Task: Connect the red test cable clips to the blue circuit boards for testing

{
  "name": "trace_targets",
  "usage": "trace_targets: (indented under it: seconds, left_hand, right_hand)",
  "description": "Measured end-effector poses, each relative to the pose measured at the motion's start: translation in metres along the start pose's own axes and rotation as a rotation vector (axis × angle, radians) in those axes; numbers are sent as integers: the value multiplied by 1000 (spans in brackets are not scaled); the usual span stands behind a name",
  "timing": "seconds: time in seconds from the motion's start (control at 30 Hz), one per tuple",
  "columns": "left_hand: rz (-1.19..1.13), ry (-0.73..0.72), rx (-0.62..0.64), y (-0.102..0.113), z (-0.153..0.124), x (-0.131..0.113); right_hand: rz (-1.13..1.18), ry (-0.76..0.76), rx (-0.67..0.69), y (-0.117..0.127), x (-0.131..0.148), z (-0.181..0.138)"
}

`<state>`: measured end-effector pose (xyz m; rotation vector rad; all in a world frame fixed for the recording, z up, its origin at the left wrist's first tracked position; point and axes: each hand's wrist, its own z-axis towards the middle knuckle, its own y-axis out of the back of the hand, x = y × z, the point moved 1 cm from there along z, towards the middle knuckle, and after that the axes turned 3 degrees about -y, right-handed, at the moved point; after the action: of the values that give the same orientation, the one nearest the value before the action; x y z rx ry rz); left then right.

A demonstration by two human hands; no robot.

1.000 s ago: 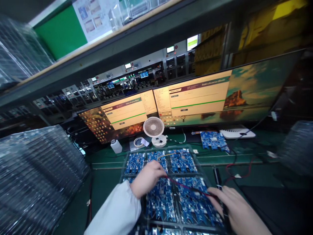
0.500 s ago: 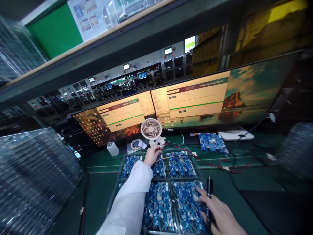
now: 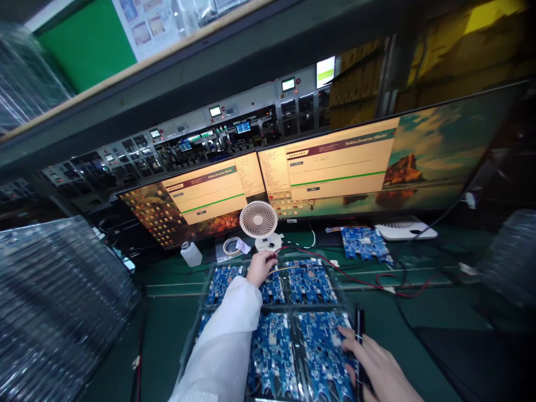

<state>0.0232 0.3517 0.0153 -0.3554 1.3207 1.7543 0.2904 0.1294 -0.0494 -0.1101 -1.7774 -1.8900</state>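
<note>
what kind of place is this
Most likely an electronics factory test bench. A clear plastic tray holds rows of blue circuit boards, the left hand grips a thin red wire, and two wide monitors show green progress bars.

I see a green bench under a grey shelf, two lit monitors, a white fan, and tray stacks at left.
</note>
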Motion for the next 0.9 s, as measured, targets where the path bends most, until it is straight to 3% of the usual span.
trace_targets:
  seconds: [0.63, 0.9]
  left_hand:
    - [54, 54, 74, -4, -1, 12]
    - [82, 87, 65, 18, -10, -13]
  right_hand:
    - [14, -39, 102, -1, -1, 1]
    - [-68, -84, 213, 14, 13, 5]
